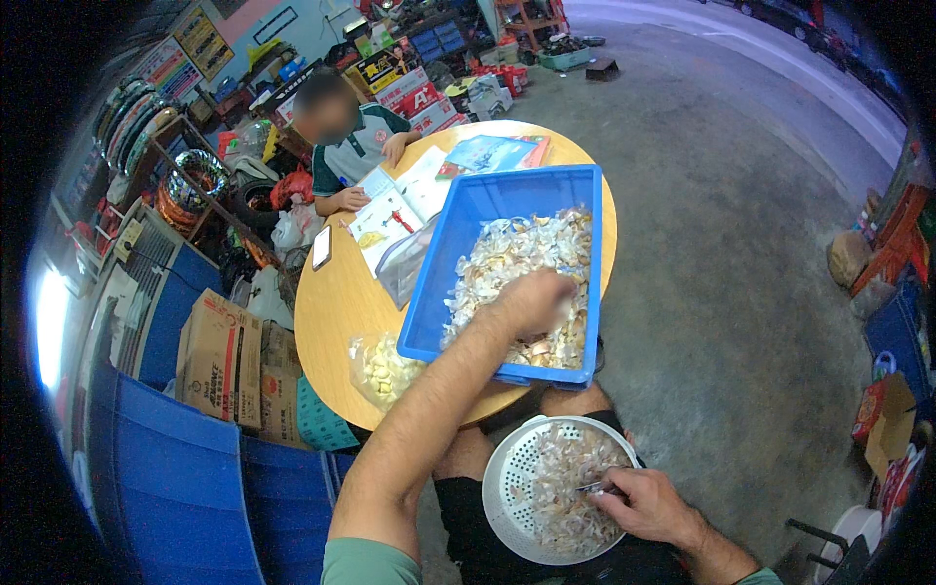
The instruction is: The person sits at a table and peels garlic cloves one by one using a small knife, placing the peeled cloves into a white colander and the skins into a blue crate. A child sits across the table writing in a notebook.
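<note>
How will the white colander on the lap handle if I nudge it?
The white colander would probably tip easily, since it rests on the lap. It is likely light for its size, being perforated and holding mostly papery skins. Those look loose, so may slide or spill.

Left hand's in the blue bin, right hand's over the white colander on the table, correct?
Not the table: the head view shows the white colander on the lap. The left hand is in the blue bin, right hand over the colander.

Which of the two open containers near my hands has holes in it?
The round white colander by your right hand: small holes dot its bottom, whereas the rectangular blue bin shows solid sides.
</note>
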